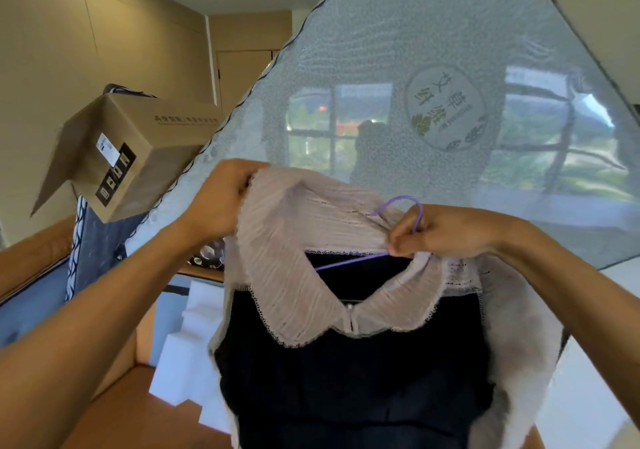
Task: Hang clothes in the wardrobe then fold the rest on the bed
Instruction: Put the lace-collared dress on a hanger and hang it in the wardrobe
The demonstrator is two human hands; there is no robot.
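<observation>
A dark navy dress (346, 379) with a pale pink pleated collar (298, 241) and pale sleeves hangs in front of me, held up in the air. A thin purple wire hanger (398, 203) pokes out of its neck opening; one arm of it runs inside the neck. My left hand (221, 199) grips the collar's upper left edge. My right hand (440, 230) pinches the collar together with the hanger just below the hook. The lower part of the dress runs out of view at the bottom.
A mattress wrapped in shiny plastic (450, 85) leans upright right behind the dress. A brown cardboard box (128, 151) sits at the left on a dark patterned thing. White foam blocks (187, 355) lie on the wooden floor (138, 421). Beige wall panels stand behind.
</observation>
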